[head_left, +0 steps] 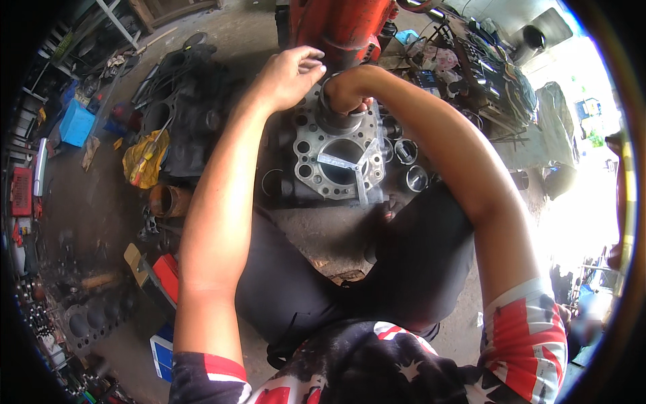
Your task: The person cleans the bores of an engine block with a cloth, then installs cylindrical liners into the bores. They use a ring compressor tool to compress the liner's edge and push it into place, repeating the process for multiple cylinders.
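Note:
An engine block [313, 176] with large round bores and a flat metal top stands in front of me. A grey metal ring or sleeve [334, 124] rises at its far bore. My right hand [350, 93] reaches into that sleeve with its fingers curled; whatever they grip is hidden inside. Just left of the sleeve, my left hand [291, 75] hovers with bent, loosely parted fingers and nothing visible in them. What looks like a fanned feeler gauge [340, 162] lies across the nearer bore, one blade pointing toward me.
Red machinery [340, 30] stands close behind the block. Several shiny rings [416, 178] lie to its right. At left are another dark block [182, 138], a yellow cloth [146, 158], a rusty cylinder [168, 201] and a red box [166, 275]. A tool-laden bench [481, 81] sits far right.

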Demonstrator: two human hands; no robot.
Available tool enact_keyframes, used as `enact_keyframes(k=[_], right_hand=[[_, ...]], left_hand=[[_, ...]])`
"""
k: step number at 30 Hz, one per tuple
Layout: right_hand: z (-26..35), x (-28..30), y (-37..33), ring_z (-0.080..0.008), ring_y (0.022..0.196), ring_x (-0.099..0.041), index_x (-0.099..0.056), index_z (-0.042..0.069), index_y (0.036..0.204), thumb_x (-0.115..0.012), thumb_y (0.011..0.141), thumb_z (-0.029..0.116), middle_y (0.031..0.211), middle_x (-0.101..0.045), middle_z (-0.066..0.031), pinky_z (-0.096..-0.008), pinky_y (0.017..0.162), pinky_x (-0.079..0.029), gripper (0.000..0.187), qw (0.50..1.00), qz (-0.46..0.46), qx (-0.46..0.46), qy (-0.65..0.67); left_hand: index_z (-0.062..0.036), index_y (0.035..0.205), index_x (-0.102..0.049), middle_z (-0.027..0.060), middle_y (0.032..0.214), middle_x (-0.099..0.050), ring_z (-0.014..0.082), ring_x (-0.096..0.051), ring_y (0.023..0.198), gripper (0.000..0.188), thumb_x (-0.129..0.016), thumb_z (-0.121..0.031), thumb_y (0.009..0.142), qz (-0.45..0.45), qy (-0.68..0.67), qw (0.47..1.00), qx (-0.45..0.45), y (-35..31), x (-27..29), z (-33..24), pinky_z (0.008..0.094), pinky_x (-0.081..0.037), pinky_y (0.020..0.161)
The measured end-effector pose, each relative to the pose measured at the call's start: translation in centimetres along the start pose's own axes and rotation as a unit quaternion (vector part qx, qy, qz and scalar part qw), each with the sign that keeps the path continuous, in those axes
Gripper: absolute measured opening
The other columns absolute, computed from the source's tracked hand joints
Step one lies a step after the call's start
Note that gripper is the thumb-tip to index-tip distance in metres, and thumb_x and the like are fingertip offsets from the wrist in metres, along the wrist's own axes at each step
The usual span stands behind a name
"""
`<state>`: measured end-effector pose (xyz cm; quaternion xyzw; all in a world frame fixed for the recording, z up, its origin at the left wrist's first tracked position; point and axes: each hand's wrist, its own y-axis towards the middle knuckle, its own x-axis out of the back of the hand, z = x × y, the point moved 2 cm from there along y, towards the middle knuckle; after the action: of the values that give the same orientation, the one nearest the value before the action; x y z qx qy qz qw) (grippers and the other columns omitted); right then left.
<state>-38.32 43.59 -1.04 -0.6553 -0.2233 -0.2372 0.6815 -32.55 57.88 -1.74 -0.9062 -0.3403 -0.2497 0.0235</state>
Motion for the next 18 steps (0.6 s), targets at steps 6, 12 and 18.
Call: enact_keyframes(k=[6,12,18], right_hand=[[-0.4,-1.3,2.1,-0.0226,0.059,-0.062,-0.067,0.001,0.082,-0.059,0.087,0.011,0.069,-0.064,-0.0098,-0.0380,0.053,-0.051,0.014,1.000,0.023,0.018,-0.010],[-0.2,-3.1,4.9,-0.0234,0.060,-0.063,-0.066,0.000,0.085,-0.059,0.088,0.007,0.069,-0.063,-0.0090,-0.0395,0.054,-0.053,0.010,0.998,0.029,0.058,-0.008],[0.0,-3.9,5.6,-0.0234,0.059,-0.062,-0.065,0.000,0.085,-0.059,0.088,0.007,0.068,-0.062,-0.0090,-0.0395,0.054,-0.053,0.010,0.997,0.028,0.074,0.006]], left_hand=[[-0.0038,0.150,-0.048,0.0230,0.142,-0.062,0.0325,-0.060,0.133,0.082,-0.083,-0.008,0.076,0.093,0.076,0.992,-0.032,-0.9,-1.5,-0.1,0.0425,-0.050,0.112],[-0.0050,0.154,-0.043,0.0219,0.148,-0.056,0.0334,-0.055,0.138,0.099,-0.089,-0.011,0.066,0.096,0.155,0.979,-0.088,-1.0,-3.6,0.2,0.0421,-0.045,0.117],[-0.0071,0.158,-0.037,0.0202,0.151,-0.053,0.0349,-0.051,0.141,0.112,-0.094,-0.029,0.064,0.125,0.208,0.969,-0.046,-1.3,-5.1,1.1,0.0445,-0.042,0.118]])
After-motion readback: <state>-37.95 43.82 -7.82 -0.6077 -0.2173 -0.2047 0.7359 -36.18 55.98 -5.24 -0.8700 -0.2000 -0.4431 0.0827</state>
